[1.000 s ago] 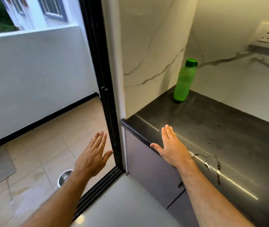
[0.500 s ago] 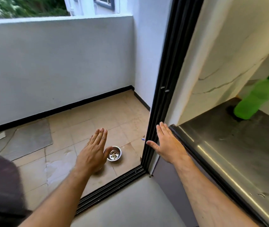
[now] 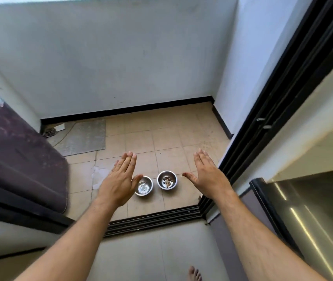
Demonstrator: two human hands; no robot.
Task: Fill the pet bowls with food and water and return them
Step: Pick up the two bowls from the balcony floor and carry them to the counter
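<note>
Two small steel pet bowls stand side by side on the tan balcony tiles just past the door track. The left bowl (image 3: 144,187) shows a bare shiny bottom; the right bowl (image 3: 167,179) holds a few brown pellets. My left hand (image 3: 120,180) is stretched out flat with straight fingers, high above the floor, and its thumb overlaps the left bowl in the picture. My right hand (image 3: 208,175) is held flat in the same way, to the right of the right bowl. Neither hand holds anything.
A black sliding-door track (image 3: 153,221) crosses the floor between me and the balcony, with the black door frame (image 3: 263,126) at right. A dark countertop (image 3: 311,216) lies at far right. A dark bulky object (image 3: 21,159) stands left, a grey mat (image 3: 82,136) behind it. My bare foot (image 3: 195,273) shows below.
The view has swung left from the counter and green bottle to the balcony floor. Both bowls have come into sight. Both hands stay flat and empty, moved out over the balcony.
</note>
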